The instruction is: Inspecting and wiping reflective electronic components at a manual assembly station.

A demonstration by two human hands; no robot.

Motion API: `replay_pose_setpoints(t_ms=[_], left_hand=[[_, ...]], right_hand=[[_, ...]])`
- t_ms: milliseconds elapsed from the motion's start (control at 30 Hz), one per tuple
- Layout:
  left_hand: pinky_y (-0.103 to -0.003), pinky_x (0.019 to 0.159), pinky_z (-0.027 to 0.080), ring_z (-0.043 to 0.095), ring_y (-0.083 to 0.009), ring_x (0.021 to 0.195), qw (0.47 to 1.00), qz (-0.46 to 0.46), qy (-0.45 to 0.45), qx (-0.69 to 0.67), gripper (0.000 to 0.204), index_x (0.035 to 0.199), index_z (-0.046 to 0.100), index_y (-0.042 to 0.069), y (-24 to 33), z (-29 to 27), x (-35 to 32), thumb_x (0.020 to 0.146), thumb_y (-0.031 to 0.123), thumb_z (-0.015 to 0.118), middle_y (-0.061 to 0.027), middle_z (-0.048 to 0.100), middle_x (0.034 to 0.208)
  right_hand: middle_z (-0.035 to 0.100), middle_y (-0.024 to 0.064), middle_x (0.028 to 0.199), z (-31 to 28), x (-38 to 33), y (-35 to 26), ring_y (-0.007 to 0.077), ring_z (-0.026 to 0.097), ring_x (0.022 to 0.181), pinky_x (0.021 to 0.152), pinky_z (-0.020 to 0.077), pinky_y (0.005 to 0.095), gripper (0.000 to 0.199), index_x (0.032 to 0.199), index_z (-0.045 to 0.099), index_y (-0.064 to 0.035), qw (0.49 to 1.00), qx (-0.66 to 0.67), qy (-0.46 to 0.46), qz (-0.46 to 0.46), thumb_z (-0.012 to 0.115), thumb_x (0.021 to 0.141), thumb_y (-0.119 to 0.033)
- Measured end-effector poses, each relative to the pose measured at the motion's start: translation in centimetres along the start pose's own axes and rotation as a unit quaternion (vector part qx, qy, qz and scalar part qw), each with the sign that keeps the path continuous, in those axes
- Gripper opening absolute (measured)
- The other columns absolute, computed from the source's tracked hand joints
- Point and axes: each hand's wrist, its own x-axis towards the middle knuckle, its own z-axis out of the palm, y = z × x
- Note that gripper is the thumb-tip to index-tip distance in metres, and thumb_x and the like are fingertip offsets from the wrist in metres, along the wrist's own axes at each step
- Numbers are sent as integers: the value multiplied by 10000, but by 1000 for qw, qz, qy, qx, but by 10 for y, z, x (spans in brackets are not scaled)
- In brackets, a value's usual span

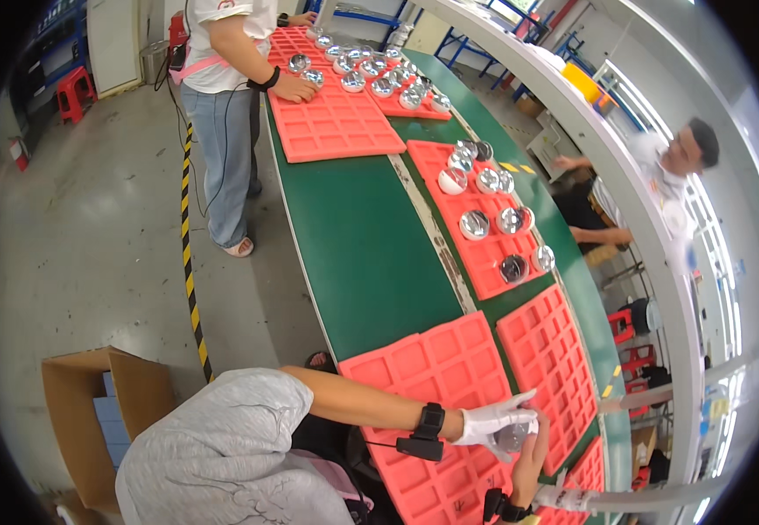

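Note:
My left hand [491, 420], in a white glove with a black band and a small device at the wrist, is closed around a shiny silver cup [513, 436]. It holds the cup over an empty red compartment tray [436, 367] at the near end of the green belt [362, 245]. My right hand [532, 448] comes up from the lower edge, a black band on its wrist, and meets the same cup from below. Its fingers are mostly hidden behind the cup and the glove. A second empty red tray [550, 350] lies just to the right.
Farther along the belt a red tray [484, 254] holds several silver cups. Beyond it, a person in jeans rests a hand [296, 87] on another tray [331, 127] beside more cups. A seated person [660, 175] is behind the white frame. An open cardboard box [91, 411] stands on the floor.

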Motion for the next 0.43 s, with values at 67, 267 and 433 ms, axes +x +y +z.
replay_pose_setpoints(t_ms=[67, 267, 433], left_hand=[[-522, 811, 573, 622, -228, 1026, 998, 5, -5, 61, 867, 1598, 80, 356, 3, 23, -5, 955, 436, 655, -36, 585, 1186], [-531, 816, 577, 613, -211, 901, 986, -114, -8, 121, 911, 1605, 40, 340, -14, 38, 14, 949, 345, 672, -46, 586, 1108], [-530, 810, 584, 606, -199, 844, 967, -166, -13, 194, 968, 1611, 38, 281, -52, 24, 28, 916, 338, 709, -45, 587, 1053]], right_hand=[[549, 152, 1308, -6, -10, -5, 243, 523, 1240, 1060, 391, 365, 581, 1401, 441, 12, 1000, 4, 1, 7, 588, 966, -345], [550, 130, 1303, -23, -55, 7, 236, 525, 1234, 1067, 382, 365, 584, 1400, 444, -3, 996, 55, 24, 61, 550, 996, -411], [547, 127, 1310, -22, -79, 58, 251, 521, 1241, 1080, 374, 369, 622, 1403, 445, -12, 991, 117, 33, 49, 582, 974, -441]])
